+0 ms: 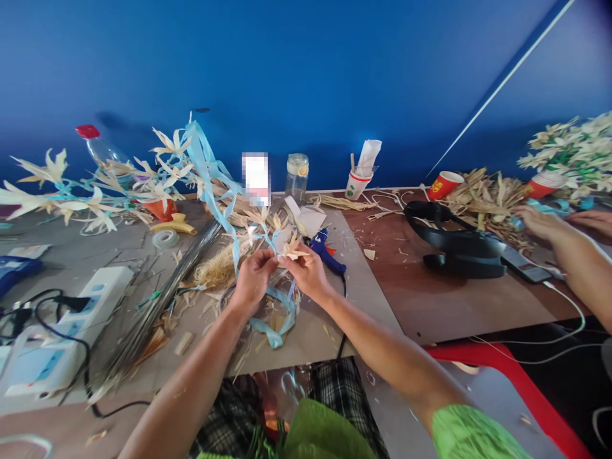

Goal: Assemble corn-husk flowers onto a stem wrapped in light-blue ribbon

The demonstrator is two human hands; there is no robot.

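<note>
Above the cluttered table, both hands meet over a pale dried-husk flower [293,245] with a stem wrapped in light blue ribbon [236,252]. My left hand [255,277] is closed, its thumb and fingers pinching the blue ribbon at the stem. My right hand [309,271] pinches the flower near its base, with the petals showing above the fingers. A loop of ribbon hangs below the hands. Just right of them lies a blue hot glue gun [327,254]. A tuft of straw-coloured fibre [215,266] and a bundle of thin wires [157,299] lie to the left.
Finished husk flowers [86,197] stand at the left near a power strip [79,325]. A clear jar [297,175] and a paper cup [357,183] stand along the blue wall. A black headset [454,245] rests at the right, beside another person's hand [540,223].
</note>
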